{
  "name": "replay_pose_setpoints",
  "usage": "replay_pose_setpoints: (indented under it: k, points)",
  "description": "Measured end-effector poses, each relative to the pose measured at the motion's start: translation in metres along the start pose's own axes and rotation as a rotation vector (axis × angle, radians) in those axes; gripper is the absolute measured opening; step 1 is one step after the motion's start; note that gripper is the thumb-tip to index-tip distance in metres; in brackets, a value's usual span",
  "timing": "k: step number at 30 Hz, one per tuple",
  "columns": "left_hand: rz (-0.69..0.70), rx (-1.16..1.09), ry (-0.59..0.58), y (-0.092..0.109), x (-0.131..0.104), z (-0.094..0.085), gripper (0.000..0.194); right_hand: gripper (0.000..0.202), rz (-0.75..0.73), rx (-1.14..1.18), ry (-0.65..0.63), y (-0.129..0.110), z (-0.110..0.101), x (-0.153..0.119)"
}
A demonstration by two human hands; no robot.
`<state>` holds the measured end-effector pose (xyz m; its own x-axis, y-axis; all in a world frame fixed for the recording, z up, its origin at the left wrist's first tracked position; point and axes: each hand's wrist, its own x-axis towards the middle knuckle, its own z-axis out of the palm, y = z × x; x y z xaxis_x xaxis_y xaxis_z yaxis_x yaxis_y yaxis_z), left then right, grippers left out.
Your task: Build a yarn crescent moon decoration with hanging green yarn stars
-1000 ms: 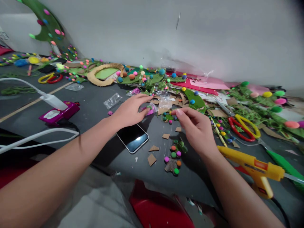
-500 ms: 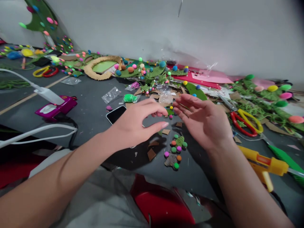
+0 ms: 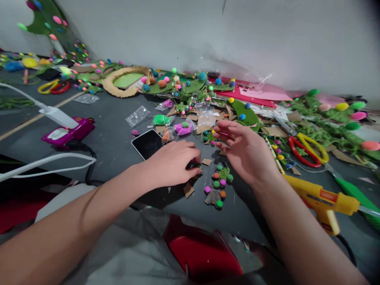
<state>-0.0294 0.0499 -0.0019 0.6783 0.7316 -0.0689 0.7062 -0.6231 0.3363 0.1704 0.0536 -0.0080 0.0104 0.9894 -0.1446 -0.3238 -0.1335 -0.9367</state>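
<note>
Pompoms (image 3: 216, 184) green, pink and orange.

Glue gun (image 3: 322, 198) yel w/ orange; chair (image 3: 202, 251) red; table (image 3: 109, 146) dk gray.

Big, flat, dark-grey table (image 3: 109, 122) goes L to R. On it, ctr: black phone w/ white edge (image 3: 147, 143). Lower ctr: brown cardboard bit (image 3: 188, 190), small grey flat piece w/ colored balls (image 3: 212, 198). Far R: yellow plastic glue gun (image 3: 320, 198). Mid L: shiny purple plastic box (image 3: 74, 134). Upper L: red-and-yellow-handled scissors (image 3: 49, 88).
</note>
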Motion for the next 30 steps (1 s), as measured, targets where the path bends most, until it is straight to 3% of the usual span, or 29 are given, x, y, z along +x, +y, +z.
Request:
replay_pose_setpoints:
  k: [8, 15, 20, 25, 30]
  points:
    - [0.027, -0.084, 0.006, -0.002, 0.003, 0.003, 0.022, 0.022, -0.030, -0.054, -0.014, 0.002, -0.002, 0.000]
    - [-0.151, -0.680, 0.040, -0.007, 0.002, -0.011, 0.026, 0.019, -0.046, -0.120, -0.057, 0.003, -0.007, -0.001]
    - [-0.237, -1.020, 0.090, -0.004, -0.003, -0.016, 0.026, 0.013, -0.186, -0.367, -0.257, -0.004, -0.011, -0.011]
    - [-0.285, -1.259, 0.141, -0.002, -0.004, -0.014, 0.022, 0.023, -0.274, -0.512, -0.416, -0.008, -0.013, -0.019]
    - [-0.276, -1.345, 0.188, -0.001, -0.005, -0.010, 0.021, 0.029, -0.377, -0.574, -0.338, -0.001, -0.007, -0.018]
